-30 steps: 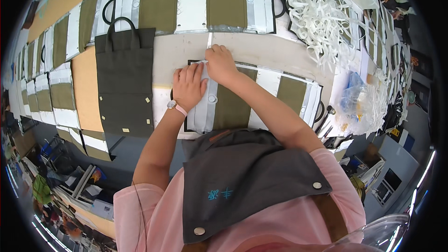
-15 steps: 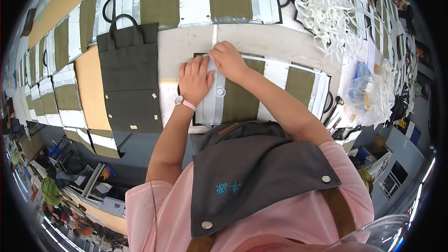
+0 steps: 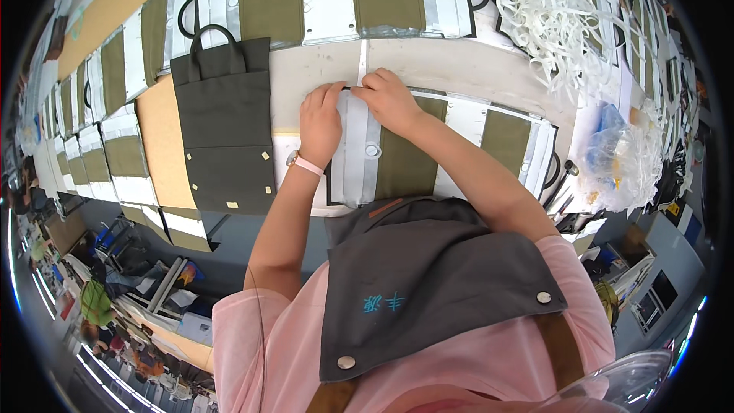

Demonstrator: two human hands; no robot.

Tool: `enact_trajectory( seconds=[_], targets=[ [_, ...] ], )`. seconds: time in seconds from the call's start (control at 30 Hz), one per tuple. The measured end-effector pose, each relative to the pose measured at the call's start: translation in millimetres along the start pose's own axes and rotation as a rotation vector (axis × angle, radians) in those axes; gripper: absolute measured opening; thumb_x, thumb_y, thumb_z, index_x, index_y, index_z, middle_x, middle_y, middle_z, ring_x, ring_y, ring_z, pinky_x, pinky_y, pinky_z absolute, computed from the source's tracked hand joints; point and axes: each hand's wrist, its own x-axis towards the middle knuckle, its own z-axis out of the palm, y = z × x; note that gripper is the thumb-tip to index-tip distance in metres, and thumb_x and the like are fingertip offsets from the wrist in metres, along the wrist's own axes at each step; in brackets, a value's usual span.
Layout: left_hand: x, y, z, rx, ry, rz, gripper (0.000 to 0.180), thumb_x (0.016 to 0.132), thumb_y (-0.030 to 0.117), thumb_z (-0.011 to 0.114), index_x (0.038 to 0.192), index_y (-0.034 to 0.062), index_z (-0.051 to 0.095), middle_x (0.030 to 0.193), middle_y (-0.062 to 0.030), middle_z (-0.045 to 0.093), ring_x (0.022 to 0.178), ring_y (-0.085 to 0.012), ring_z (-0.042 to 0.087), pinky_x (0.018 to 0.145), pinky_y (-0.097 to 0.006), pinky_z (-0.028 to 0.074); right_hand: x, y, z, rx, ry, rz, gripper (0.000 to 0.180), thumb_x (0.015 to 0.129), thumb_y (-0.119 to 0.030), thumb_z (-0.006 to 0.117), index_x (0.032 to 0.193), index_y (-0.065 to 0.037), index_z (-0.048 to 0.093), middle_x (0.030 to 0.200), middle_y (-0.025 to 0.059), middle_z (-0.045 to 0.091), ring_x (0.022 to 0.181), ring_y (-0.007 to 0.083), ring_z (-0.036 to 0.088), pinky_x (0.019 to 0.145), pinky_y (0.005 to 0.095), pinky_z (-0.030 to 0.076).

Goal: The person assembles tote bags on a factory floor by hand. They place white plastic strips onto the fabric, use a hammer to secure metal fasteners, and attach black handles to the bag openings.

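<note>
- The head view comes from the left of two fisheye cameras worn side by side on the person's head.
- It looks steeply down and forward over the worktop (image 3: 306, 65), upright and unmirrored: picture left is the person's left.
- The pink shirt (image 3: 474, 359) and grey apron (image 3: 436, 275) loom large along the bottom, close to the lens.
- Farther off, the left hand (image 3: 320, 124) and right hand (image 3: 386, 101) lie just above the picture's middle.
- The worktop spans the upper part, curving down at both sides.
- Light tubes (image 3: 691, 336) show small near the dark, rounded rim.
</note>
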Motion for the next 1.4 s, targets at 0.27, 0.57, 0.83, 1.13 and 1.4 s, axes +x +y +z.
enact_trajectory(
  seconds=[0.27, 0.57, 0.83, 1.13, 1.4],
  targets=[
    [4.7, -8.1, -15.2, 0.098, -0.235, 0.151, 0.033, 0.076, -0.001, 0.056, 0.109, 0.0023, 0.062, 0.104, -0.0115, 0.059, 0.097, -0.0299, 0.056, 0.086, -0.040, 0.045, 2.1, -10.6, -2.9, -0.232, -0.027, -0.022, 0.013, 0.072, -0.011, 0.058, 0.084, -0.008, 0.065, 0.087, 0.0038, 0.055, 0.088, 0.0230, 0.052, 0.080, 0.0353, 0.045],
    [-10.8, 17.2, -8.8, 0.240, -0.147, 0.147, 0.034, 0.083, 0.010, 0.057, 0.115, 0.0008, 0.056, 0.115, -0.0121, 0.060, 0.111, -0.0257, 0.055, 0.093, -0.039, 0.040, -1.6, -0.2, -5.6, 0.136, 0.096, 0.350, 0.010, 0.074, -0.003, 0.061, 0.083, -0.004, 0.063, 0.087, 0.0106, 0.059, 0.088, 0.0304, 0.055, 0.081, 0.0410, 0.044],
    [-11.0, 23.6, -10.1, 0.294, -0.197, 0.137, 0.040, 0.087, 0.021, 0.059, 0.125, 0.0101, 0.054, 0.122, -0.0105, 0.054, 0.116, -0.0255, 0.049, 0.095, -0.040, 0.038, 1.5, -0.5, -5.4, 0.049, 0.051, 0.246, 0.008, 0.072, -0.003, 0.061, 0.079, -0.004, 0.061, 0.082, 0.0098, 0.057, 0.085, 0.0290, 0.054, 0.080, 0.0395, 0.045],
    [-15.8, 19.4, -3.9, 0.302, -0.164, 0.125, 0.047, 0.086, 0.025, 0.061, 0.130, 0.0106, 0.050, 0.123, -0.0091, 0.053, 0.116, -0.0249, 0.049, 0.097, -0.042, 0.035, -7.1, 8.0, -15.3, -0.066, -0.089, -0.062, 0.009, 0.069, -0.008, 0.059, 0.078, -0.008, 0.061, 0.085, 0.0036, 0.056, 0.088, 0.0219, 0.053, 0.082, 0.0343, 0.047],
    [-12.3, 29.0, 3.0, 0.439, -0.203, 0.097, 0.055, 0.088, 0.033, 0.058, 0.133, 0.0049, 0.046, 0.123, -0.0100, 0.051, 0.119, -0.0255, 0.045, 0.097, -0.044, 0.033, -11.1, 11.7, -8.7, -0.001, -0.019, 0.022, 0.016, 0.069, -0.008, 0.060, 0.085, -0.009, 0.064, 0.087, 0.0027, 0.057, 0.087, 0.0217, 0.053, 0.081, 0.0342, 0.047]
  ],
)
